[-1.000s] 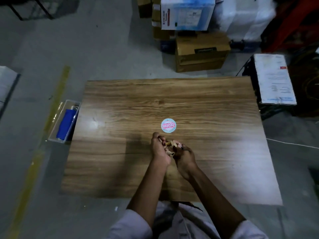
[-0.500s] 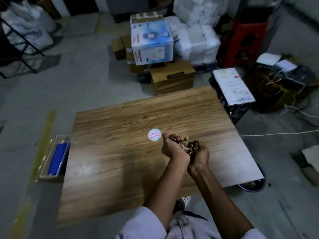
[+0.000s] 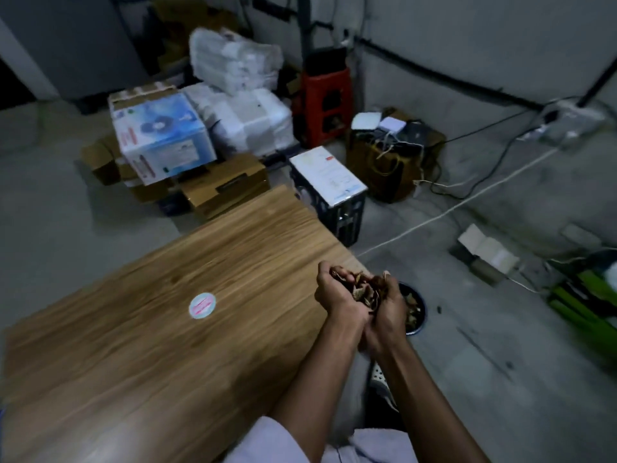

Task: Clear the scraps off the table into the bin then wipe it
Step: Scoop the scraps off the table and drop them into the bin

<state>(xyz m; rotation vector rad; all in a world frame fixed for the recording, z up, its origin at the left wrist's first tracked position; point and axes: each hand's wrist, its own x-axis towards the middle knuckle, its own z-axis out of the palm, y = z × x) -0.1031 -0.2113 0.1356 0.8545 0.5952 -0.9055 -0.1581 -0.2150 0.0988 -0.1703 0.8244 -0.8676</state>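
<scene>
Brown, crumpled scraps (image 3: pixel 362 289), papery or leaf-like as far as I can tell, sit heaped in my two cupped hands in the head view, the only view I have. My left hand (image 3: pixel 337 295) and right hand (image 3: pixel 389 312) are pressed together at the heels, fingers curled up around the pile, each grasping its share so nothing spills. They hover at the right edge of the wood-grain laminate table (image 3: pixel 167 329), partly past it and over the grey concrete floor.

Just beyond and below my right hand I see the dark round bin (image 3: pixel 417 309) standing on the floor beside the table, with brownish bits already lying inside. My hands cover its near rim, so I judge they are close to above it but not squarely over the opening.

On the tabletop I can make out only a round pale-blue sticker with pink print (image 3: pixel 202 305); the rest of the surface that shows looks bare, though the picture is blurred and small crumbs could escape me.

I judge the step in hand to be the carry to the bin. Next I would bring both hands a little further right over the opening, lower them, and part them so the scraps drop inside, not onto the floor. Wiping is not yet begun, and I see no cloth.
</scene>
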